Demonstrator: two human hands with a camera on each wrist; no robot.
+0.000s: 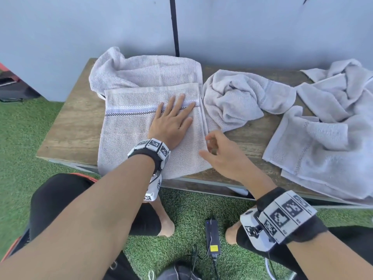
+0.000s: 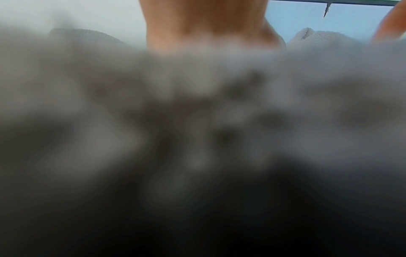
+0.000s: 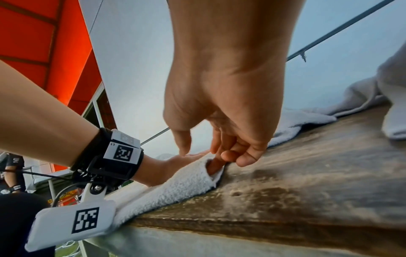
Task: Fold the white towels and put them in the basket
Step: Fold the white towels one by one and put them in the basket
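A folded white towel with a dark striped band lies on the wooden table; its near edge hangs over the front. My left hand rests flat on it with straight fingers across the band. My right hand is at the towel's right edge. In the right wrist view its curled fingertips are tucked under the raised edge of the towel, and the thumb stands apart above. The left wrist view shows only blurred towel below the hand. No basket is in view.
Another towel lies rumpled behind the folded one. A crumpled towel sits mid-table, and a loose pile of towels covers the right end. A black pole rises behind the table. A power adapter lies on the grass.
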